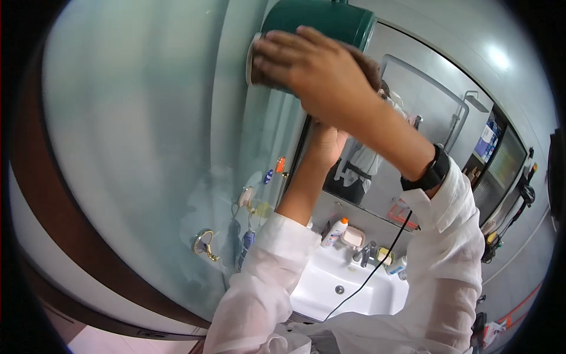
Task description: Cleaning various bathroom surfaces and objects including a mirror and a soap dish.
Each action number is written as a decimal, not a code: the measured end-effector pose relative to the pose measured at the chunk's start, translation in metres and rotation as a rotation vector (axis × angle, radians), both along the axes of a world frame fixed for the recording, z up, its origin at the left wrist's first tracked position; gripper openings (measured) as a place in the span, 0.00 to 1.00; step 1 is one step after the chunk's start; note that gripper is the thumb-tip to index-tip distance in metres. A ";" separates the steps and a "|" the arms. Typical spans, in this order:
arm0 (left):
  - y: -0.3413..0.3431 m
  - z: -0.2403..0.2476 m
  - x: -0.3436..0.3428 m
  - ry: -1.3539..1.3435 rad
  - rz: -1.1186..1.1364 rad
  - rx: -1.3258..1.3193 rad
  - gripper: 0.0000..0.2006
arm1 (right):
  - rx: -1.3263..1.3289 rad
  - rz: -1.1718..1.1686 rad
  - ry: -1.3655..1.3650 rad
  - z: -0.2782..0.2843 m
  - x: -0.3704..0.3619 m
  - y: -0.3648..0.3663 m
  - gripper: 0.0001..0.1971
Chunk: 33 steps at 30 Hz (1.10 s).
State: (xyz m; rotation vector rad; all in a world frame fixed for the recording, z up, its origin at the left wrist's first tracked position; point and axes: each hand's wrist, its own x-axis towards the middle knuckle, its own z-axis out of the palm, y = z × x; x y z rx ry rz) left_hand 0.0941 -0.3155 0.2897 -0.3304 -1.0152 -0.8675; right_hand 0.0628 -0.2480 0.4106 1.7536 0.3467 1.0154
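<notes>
Both my arms reach up toward a dark green cylinder point(318, 17) with a pale rim, high beside the mirror. My right hand point(324, 74) lies across its underside, fingers stretched out and slightly blurred by motion. Beneath and behind that hand shows a brown surface point(367, 66), perhaps cloth; its kind is unclear. My left hand point(328, 141) is raised behind my right forearm, and its fingers are mostly hidden. A black band point(435, 168) circles my right wrist.
Below is a white washbasin point(315, 289) with a tap point(364, 253), an orange-capped bottle point(335, 232) and a soap dish point(354, 237). A black cable point(371, 274) crosses the basin. Frosted glass point(135, 135) with hooks point(204, 245) stands left; a mirror point(407, 88) hangs behind.
</notes>
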 end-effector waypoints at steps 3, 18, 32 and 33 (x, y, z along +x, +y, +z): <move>-0.006 -0.005 -0.014 -0.089 0.258 -0.027 0.24 | -0.054 -0.410 0.282 -0.035 -0.013 -0.004 0.17; 0.003 -0.027 -0.016 -0.518 0.932 0.065 0.26 | 0.211 -0.106 -0.083 -0.090 -0.115 -0.049 0.17; 0.099 0.065 -0.021 -0.427 2.471 0.106 0.33 | 0.610 0.954 -0.620 -0.008 -0.057 -0.086 0.22; 0.094 0.069 -0.017 -0.435 2.479 0.100 0.33 | 0.570 0.885 -0.598 -0.010 -0.052 -0.084 0.22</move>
